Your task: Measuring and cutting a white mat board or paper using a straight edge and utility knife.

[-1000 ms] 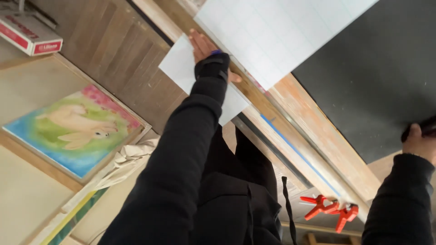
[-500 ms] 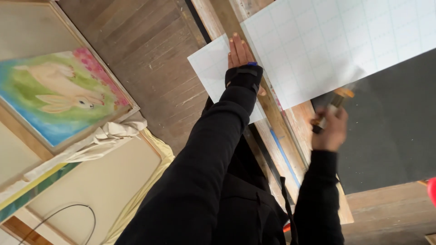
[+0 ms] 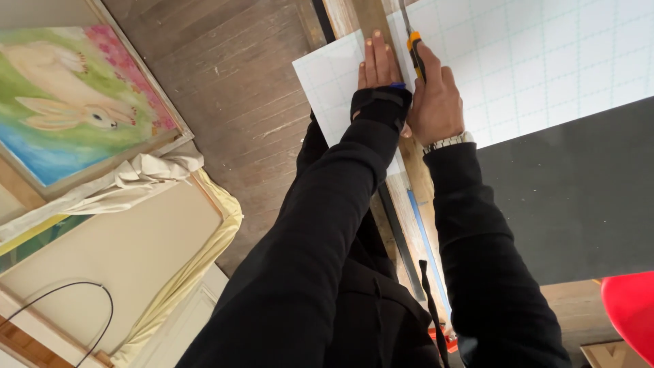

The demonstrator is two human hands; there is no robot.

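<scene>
Gridded white sheet [image 3: 545, 61] lies over dark worktop [image 3: 579, 197], w/ long wooden straightedge [image 3: 371, 17] along its edge. Left hand [image 3: 378, 68] flat, fingers together, pressing straightedge; right hand [image 3: 436, 102] closed around orange utility knife [image 3: 413, 51], blade at sheet's edge beside straightedge.

Left hand [image 3: 379, 68] flat on the wooden straightedge [image 3: 371, 20] — knife-holding right hand [image 3: 436, 102] just beside, over the gridded sheet [image 3: 531, 61].
</scene>
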